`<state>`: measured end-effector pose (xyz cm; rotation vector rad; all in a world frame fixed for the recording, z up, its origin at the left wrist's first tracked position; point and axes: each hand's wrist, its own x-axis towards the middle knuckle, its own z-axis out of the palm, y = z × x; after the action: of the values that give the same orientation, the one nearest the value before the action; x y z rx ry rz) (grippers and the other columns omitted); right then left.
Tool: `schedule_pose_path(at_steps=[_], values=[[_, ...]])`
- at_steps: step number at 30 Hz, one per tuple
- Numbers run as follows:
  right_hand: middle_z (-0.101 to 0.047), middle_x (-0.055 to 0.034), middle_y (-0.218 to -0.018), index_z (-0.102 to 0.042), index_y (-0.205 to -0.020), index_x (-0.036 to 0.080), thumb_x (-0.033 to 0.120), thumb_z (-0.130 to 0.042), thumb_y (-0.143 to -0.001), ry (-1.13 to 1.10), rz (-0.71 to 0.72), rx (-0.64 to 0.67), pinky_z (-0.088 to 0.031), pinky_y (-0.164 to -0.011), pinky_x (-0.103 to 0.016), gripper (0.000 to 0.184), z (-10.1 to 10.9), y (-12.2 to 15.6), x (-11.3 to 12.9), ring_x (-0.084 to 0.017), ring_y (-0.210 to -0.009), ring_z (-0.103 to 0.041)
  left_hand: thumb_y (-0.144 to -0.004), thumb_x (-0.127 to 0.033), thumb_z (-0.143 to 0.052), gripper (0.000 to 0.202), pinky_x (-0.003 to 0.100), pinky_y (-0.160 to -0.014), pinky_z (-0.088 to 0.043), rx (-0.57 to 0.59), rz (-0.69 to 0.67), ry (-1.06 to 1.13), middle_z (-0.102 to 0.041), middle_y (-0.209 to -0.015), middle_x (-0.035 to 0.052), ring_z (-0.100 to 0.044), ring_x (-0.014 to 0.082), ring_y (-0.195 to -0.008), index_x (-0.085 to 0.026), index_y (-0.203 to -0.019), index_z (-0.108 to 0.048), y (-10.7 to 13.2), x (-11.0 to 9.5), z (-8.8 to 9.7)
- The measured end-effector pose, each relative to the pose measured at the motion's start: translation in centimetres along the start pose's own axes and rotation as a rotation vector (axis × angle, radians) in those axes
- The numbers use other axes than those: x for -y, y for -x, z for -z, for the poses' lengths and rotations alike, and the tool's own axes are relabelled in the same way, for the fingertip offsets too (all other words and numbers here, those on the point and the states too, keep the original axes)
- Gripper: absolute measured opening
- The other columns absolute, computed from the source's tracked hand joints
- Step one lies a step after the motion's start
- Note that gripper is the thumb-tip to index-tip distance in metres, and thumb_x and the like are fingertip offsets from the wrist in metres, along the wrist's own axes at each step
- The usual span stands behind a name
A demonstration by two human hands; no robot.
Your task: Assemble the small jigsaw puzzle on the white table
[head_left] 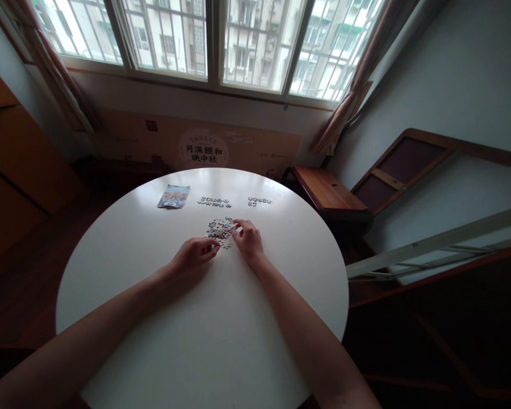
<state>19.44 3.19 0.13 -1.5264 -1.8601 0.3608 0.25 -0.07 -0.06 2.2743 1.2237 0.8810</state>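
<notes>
A small heap of loose puzzle pieces (220, 228) lies near the middle of a round white table (153, 341). My left hand (193, 254) rests at the heap's near edge with fingers curled and fingertips pinched together at a piece. My right hand (248, 238) lies on the heap's right side, fingers bent, tips touching the pieces. What either pinch holds is too small to make out.
Two short rows of joined puzzle pieces (214, 201) (259, 201) lie farther back on the table. A colourful picture card (174, 196) sits at the back left. A wooden bench (330, 193) stands to the right, a cabinet (12, 165) to the left, windows behind.
</notes>
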Motion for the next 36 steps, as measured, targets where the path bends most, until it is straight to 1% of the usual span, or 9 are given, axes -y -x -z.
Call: schedule_pose_path(at_steps=[4, 6, 8, 10, 13, 15, 21, 30, 36], values=[[-0.064, -0.0057, -0.105, -0.054, -0.114, 0.018, 0.032, -0.052, -0.085, -0.35, 0.023, -0.038, -0.049, -0.073, -0.026, 0.032, 0.0, 0.3, 0.8, -0.013, -0.077, -0.06, -0.083, -0.029, -0.053, 0.03, 0.018, -0.051, -0.035, -0.078, 0.072, 0.107, -0.05, -0.056, -0.0052, -0.044, 0.0073, -0.049, -0.017, -0.11, -0.061, -0.1, -0.2, 0.2], [-0.065, -0.0055, -0.103, -0.054, -0.114, 0.018, 0.033, -0.053, -0.084, -0.474, 0.026, -0.053, -0.051, -0.07, -0.026, 0.034, -0.2, 0.5, 1.5, -0.013, -0.077, -0.061, -0.083, -0.029, -0.054, 0.035, 0.017, -0.049, -0.034, -0.132, 0.106, 0.19, -0.047, -0.055, -0.0063, -0.042, 0.007, -0.048, -0.016, -0.116, -0.056, -0.3, -0.2, 0.3], [-0.066, -0.0053, -0.102, -0.054, -0.114, 0.019, 0.034, -0.055, -0.083, -0.553, 0.03, -0.048, -0.051, -0.069, -0.026, 0.035, -0.6, 0.7, 2.0, -0.012, -0.075, -0.062, -0.082, -0.031, -0.055, 0.035, 0.017, -0.047, -0.034, -0.166, 0.125, 0.269, -0.046, -0.054, -0.0064, -0.041, 0.0068, -0.046, -0.015, -0.114, -0.056, -0.4, -0.3, 0.5], [-0.066, -0.0055, -0.1, -0.056, -0.112, 0.019, 0.034, -0.059, -0.08, -0.626, 0.032, -0.019, -0.052, -0.068, -0.026, 0.035, -1.1, 0.8, 2.1, -0.012, -0.073, -0.062, -0.081, -0.033, -0.057, 0.032, 0.017, -0.045, -0.035, -0.178, 0.132, 0.317, -0.046, -0.053, -0.0057, -0.041, 0.0066, -0.045, -0.014, -0.106, -0.061, -0.5, -0.3, 0.5], [-0.068, -0.0071, -0.093, -0.061, -0.103, 0.017, 0.035, -0.067, -0.073, -0.766, 0.041, 0.026, -0.052, -0.061, -0.026, 0.036, -1.9, 0.7, 1.8, -0.012, -0.066, -0.061, -0.08, -0.037, -0.058, 0.028, 0.017, -0.043, -0.036, -0.191, 0.146, 0.346, -0.049, -0.053, -0.0038, -0.043, 0.0067, -0.045, -0.013, -0.093, -0.065, -0.5, -0.3, 0.6], [-0.068, -0.0072, -0.09, -0.064, -0.098, 0.016, 0.035, -0.07, -0.07, -0.82, 0.035, 0.052, -0.05, -0.056, -0.024, 0.034, -2.1, 0.6, 1.6, -0.011, -0.061, -0.059, -0.079, -0.04, -0.059, 0.03, 0.017, -0.043, -0.038, -0.202, 0.17, 0.365, -0.052, -0.054, -0.0027, -0.045, 0.0073, -0.045, -0.013, -0.092, -0.066, -0.5, -0.3, 0.5], [-0.068, -0.0067, -0.089, -0.065, -0.092, 0.016, 0.034, -0.07, -0.07, -0.855, 0.053, 0.078, -0.047, -0.054, -0.022, 0.029, -2.2, 0.7, 1.7, -0.011, -0.063, -0.06, -0.078, -0.043, -0.06, 0.032, 0.018, -0.043, -0.041, -0.223, 0.197, 0.388, -0.057, -0.057, -0.0008, -0.049, 0.0086, -0.045, -0.013, -0.09, -0.066, -0.4, 0.0, 0.5], [-0.069, -0.0052, -0.091, -0.066, -0.096, 0.018, 0.031, -0.067, -0.073, -0.778, 0.114, 0.142, -0.045, -0.056, -0.022, 0.027, -2.8, 0.7, 1.2, -0.009, -0.06, -0.057, -0.079, -0.042, -0.059, 0.03, 0.019, -0.043, -0.037, -0.231, 0.188, 0.305, -0.056, -0.057, -0.0011, -0.048, 0.0083, -0.046, -0.013, -0.077, -0.066, -0.3, 0.1, 0.5], [-0.069, -0.0046, -0.089, -0.066, -0.095, 0.018, 0.03, -0.067, -0.073, -0.76, 0.121, 0.146, -0.043, -0.055, -0.022, 0.025, -2.8, 0.7, 1.1, -0.009, -0.058, -0.055, -0.077, -0.041, -0.061, 0.029, 0.019, -0.042, -0.036, -0.257, 0.215, 0.256, -0.058, -0.056, -0.0008, -0.046, 0.0083, -0.045, -0.013, -0.074, -0.066, -0.3, -0.2, 0.8]])
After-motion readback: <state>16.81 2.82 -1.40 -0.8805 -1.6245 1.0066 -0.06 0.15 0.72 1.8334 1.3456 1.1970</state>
